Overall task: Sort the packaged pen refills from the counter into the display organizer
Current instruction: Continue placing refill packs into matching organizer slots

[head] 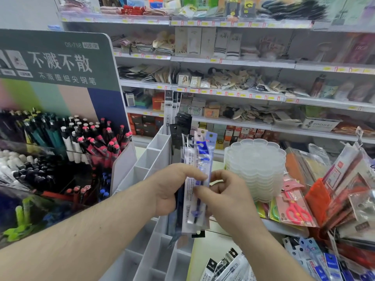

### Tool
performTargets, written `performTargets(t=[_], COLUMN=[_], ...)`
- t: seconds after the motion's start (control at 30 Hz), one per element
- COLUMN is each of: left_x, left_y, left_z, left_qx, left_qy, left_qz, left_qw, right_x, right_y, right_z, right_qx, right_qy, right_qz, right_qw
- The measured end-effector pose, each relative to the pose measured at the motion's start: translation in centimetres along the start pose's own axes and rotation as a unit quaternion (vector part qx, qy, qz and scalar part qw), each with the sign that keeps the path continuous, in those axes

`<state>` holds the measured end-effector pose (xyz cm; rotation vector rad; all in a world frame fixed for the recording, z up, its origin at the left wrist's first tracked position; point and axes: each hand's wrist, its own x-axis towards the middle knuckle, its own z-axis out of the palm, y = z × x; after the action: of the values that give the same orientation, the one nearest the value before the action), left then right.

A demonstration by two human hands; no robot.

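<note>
Packaged pen refills (197, 179), a thin upright bundle of clear sleeves with blue and dark cartridges inside, are held in both hands above the white display organizer (154, 159) at the middle of the scene. The left hand (172, 189) reaches in from the near left on a bare forearm, its fingers curled round the left edge of the bundle and its thumb lying across the front of the packs. The right hand (225, 197) comes in from the near right, wrist bent inward, thumb and forefinger pinching the right side of the front pack, the other fingers folded loosely behind. The lower ends of the packs hang just over the organizer's open compartments; their tops, with punched hang tabs, stand level with more refill packs (178, 122) already upright in the far slots. On the counter at near right lies a loose pile of further refill packs (316, 258) in blue-and-white and black-topped sleeves. To the left stands a pen display (60, 151) crowded with pink-, white- and teal-capped pens beneath a green header card (60, 57) printed with Chinese characters. A stack of clear scalloped plastic trays (257, 165) sits just right of the hands, with packaged pink scissors (294, 207) beside it. Stocked store shelves (243, 63) fill the far background.
</note>
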<state>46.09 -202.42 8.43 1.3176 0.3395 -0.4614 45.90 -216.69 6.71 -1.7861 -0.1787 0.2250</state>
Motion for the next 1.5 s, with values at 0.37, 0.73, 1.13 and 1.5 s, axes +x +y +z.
performTargets(t=[0.37, 0.73, 1.13, 1.5], left_x=[-0.2, -0.6, -0.6, -0.6], left_y=[-0.1, 1.6, 1.6, 1.4], left_z=[0.3, -0.1, 0.1, 0.2], left_qx=[0.075, -0.025, -0.06, -0.07], left_qy=[0.022, 0.199, 0.224, 0.232], left_qz=[0.074, 0.207, 0.202, 0.204], left_qw=[0.994, 0.958, 0.952, 0.949], right_x=[0.4, 1.6, 3.0, 2.6], right_y=[1.3, 2.1, 5.3, 8.7], right_z=[-1.7, -5.3, -6.5, -4.4], right_qx=[0.125, 0.163, 0.173, 0.049], right_qy=[-0.046, 0.088, 0.09, 0.072], right_qz=[0.016, 0.012, 0.07, 0.055], right_qw=[0.991, 0.983, 0.978, 0.995])
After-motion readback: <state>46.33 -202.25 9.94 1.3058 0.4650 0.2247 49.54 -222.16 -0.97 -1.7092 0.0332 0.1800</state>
